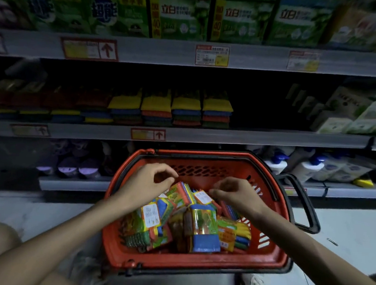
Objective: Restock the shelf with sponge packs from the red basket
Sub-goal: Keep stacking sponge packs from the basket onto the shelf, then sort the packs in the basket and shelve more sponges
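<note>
Boxes [182,17] "立白" above sponge packs [156,106]

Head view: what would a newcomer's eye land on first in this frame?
The red basket at bottom centre, heaped with bright sponge packs, stands out against the dim aisle. The left hand and right hand hover over the heap with loosely curled fingers. Behind, stacked sponges on the middle shelf show yellow tops beside a dark gap.

dim light covers a pale floor [345,229] and detergent boxes [180,17].
</note>
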Demonstrator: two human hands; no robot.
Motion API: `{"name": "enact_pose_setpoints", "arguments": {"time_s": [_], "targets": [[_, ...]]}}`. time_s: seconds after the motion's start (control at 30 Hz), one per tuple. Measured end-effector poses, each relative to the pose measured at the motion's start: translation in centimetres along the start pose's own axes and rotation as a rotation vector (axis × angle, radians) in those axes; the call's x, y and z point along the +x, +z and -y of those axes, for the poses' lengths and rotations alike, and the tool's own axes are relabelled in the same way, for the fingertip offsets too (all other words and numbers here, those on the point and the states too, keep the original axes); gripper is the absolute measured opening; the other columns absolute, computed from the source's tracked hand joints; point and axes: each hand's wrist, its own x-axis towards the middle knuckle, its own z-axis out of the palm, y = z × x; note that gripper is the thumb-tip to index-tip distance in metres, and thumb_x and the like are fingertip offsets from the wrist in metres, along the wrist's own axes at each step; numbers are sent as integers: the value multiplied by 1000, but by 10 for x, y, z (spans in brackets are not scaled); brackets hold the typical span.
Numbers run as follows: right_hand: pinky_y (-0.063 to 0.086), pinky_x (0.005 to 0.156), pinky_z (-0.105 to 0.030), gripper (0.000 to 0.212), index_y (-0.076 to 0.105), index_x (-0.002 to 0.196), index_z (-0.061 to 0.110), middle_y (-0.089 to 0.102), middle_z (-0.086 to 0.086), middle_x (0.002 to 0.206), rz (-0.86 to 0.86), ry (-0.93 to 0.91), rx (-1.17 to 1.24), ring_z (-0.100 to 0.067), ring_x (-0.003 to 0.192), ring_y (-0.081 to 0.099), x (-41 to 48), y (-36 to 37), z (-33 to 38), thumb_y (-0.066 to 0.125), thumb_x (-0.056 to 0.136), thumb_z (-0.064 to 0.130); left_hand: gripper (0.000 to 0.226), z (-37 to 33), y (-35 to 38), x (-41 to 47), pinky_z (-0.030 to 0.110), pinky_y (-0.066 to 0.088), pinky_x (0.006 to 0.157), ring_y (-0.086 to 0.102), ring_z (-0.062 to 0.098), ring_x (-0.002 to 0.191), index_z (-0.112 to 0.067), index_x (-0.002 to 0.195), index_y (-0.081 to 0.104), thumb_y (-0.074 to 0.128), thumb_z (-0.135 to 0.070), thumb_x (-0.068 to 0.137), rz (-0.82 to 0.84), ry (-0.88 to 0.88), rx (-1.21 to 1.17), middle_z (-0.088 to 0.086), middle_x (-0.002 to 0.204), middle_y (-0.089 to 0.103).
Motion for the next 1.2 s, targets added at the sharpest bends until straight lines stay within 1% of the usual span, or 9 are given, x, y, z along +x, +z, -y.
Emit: {"name": "enact_pose_setpoints", "arguments": {"time_s": [0.07,0.23,0.53,0.63,0.7,0.83,1.0,1.1,1.2], "targets": [[57,73,-32,23,75,92,19,76,4,83,51,2,-197,-15,79,73,1,8,-17,84,80,37,17,16,0,-7,28,49,91,64,3,102,-31,107,73,70,-24,91,32,-21,116,-15,105,69],[49,83,-31,47,65,129,19,73,-8,117,160,19,-597,-26,109,67,3,34,-36,71,90,45,43,54,1,-30,35,42,98,56,11,116,-37,130,61,53,-47,89,54,-29,526,-17,122,59],[35,112,-31,106,29,160,31,36,-11,153,290,29,-557,-29,145,38,-3,42,-59,83,74,60,71,72,9,-39,36,37,108,44,17,136,-37,149,42,35,-68,85,314,-22,695,-9,146,46],[41,110,-33,102,39,150,32,37,-8,147,259,21,-491,-27,138,44,-4,47,-71,89,65,57,79,67,13,-31,37,40,110,41,19,141,-39,155,28,52,-71,87,434,-89,689,-9,155,38],[47,93,-32,88,45,131,29,49,-3,132,228,-3,-426,-22,119,57,0,50,-75,94,62,49,86,62,15,-24,39,41,109,41,20,141,-40,154,29,59,-74,81,528,-102,688,-10,156,38],[52,83,-30,83,41,123,29,61,1,122,253,-8,-358,-18,105,63,5,50,-67,97,62,36,100,52,10,-7,40,44,104,47,20,125,-44,143,44,62,-89,56,603,-99,649,-11,131,52],[41,106,-32,116,34,155,26,45,-3,133,251,-95,-562,-23,127,44,8,47,-63,94,59,53,100,40,-3,4,27,39,98,39,21,120,-40,142,45,91,-56,55,876,-115,752,-5,120,40],[39,100,-33,101,47,147,27,39,-3,119,295,-131,-739,-21,115,35,9,44,-56,88,62,62,82,35,-7,3,24,45,89,44,19,117,-36,133,53,95,-38,62,857,-96,733,-6,117,40],[43,97,-38,88,51,130,20,35,-5,118,265,-181,-772,-25,114,37,9,43,-54,85,61,61,77,25,-15,3,5,37,70,42,11,106,-33,130,56,94,-24,63,781,-15,641,-8,114,37]]}}
